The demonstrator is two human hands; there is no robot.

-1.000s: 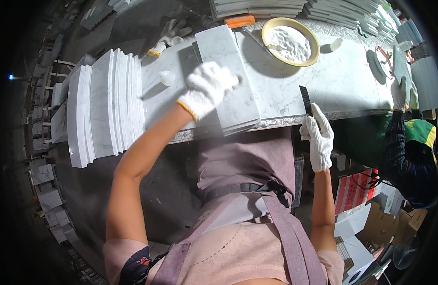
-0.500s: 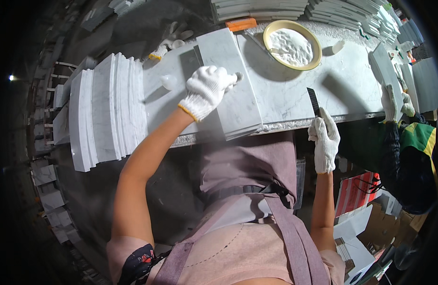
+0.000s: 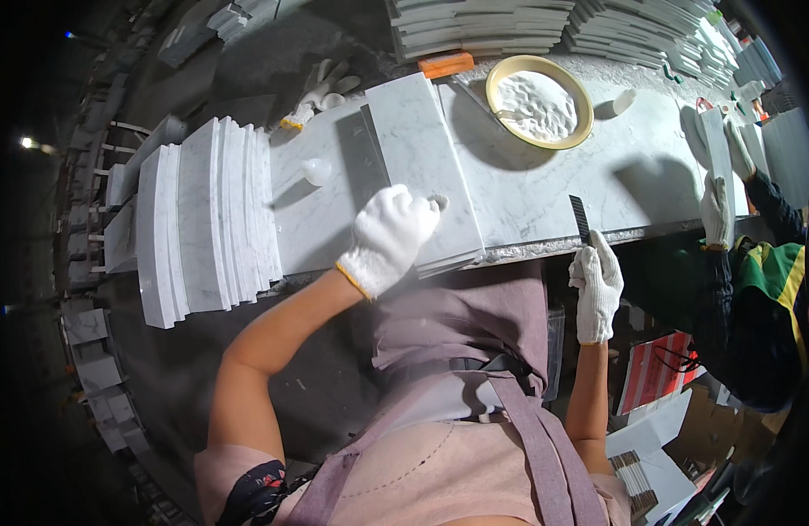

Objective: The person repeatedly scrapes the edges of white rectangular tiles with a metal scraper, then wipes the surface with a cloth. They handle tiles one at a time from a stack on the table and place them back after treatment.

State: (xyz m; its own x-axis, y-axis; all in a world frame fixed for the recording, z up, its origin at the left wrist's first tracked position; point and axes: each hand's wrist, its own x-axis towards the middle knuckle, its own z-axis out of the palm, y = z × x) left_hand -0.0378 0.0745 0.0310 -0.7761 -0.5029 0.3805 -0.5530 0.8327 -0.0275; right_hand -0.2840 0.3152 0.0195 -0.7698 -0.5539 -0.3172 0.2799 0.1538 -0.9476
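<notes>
My left hand (image 3: 388, 237), in a white glove, presses flat on a stack of white marble tiles (image 3: 422, 149) lying on the marble worktop (image 3: 545, 188). My right hand (image 3: 595, 280), also gloved, is at the worktop's near edge and grips a thin dark blade-like tool (image 3: 580, 217) that points up over the edge. A strip of dark grey shows beside the top tile.
A tall row of marble tiles (image 3: 207, 219) stands on edge to the left. A yellow bowl of white paste (image 3: 536, 101) sits behind, with an orange block (image 3: 446, 64) and spare gloves (image 3: 321, 92). A co-worker's gloved hands (image 3: 716, 206) handle a tile at the right.
My right hand with the dark tool has shifted slightly right and up along the table edge. My left hand stays pressed on the tile stack. The co-worker's hands moved at the right.
</notes>
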